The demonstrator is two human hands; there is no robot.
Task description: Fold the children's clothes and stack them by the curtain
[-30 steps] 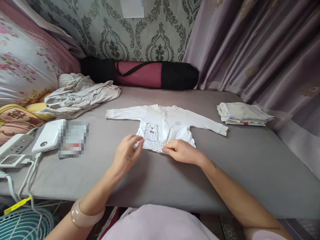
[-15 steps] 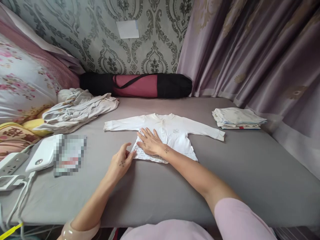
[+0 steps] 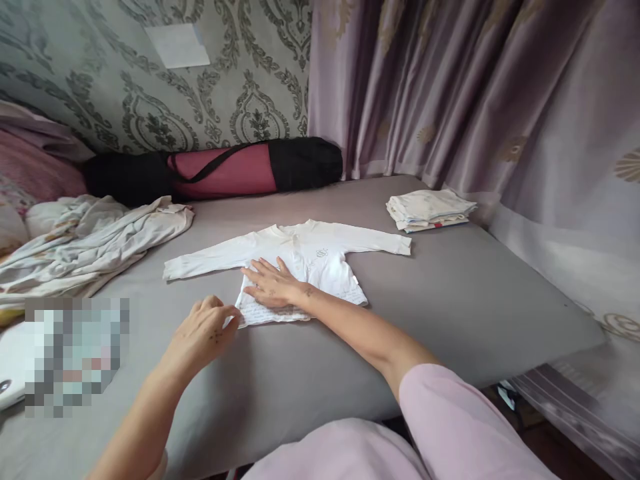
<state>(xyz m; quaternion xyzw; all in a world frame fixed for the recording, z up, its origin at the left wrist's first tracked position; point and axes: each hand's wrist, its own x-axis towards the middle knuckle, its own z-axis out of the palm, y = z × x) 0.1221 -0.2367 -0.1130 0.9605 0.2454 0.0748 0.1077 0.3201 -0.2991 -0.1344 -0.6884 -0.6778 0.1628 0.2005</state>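
A small white long-sleeved shirt (image 3: 320, 270) lies flat and face up, its sleeves spread out to both sides. Rows of print run along its hem, and a small motif marks the chest. My right hand (image 3: 274, 283) rests flat on the shirt's left lower front, fingers spread. At the shirt's lower left corner, my left hand (image 3: 203, 330) has its fingers curled, with thumb and forefinger pinched at the hem.
A folded stack of cloths (image 3: 430, 210) sits at the back right. Crumpled cloth (image 3: 115, 233) lies at the left, with a white device (image 3: 20, 360) and a blurred-out item (image 3: 83, 360) nearer me. A black and red bag (image 3: 225, 172) stretches along the wall.
My view has turned to the right. My left hand's fingers have curled in at the hem corner, where they were more spread before. My right hand stays flat on the shirt.
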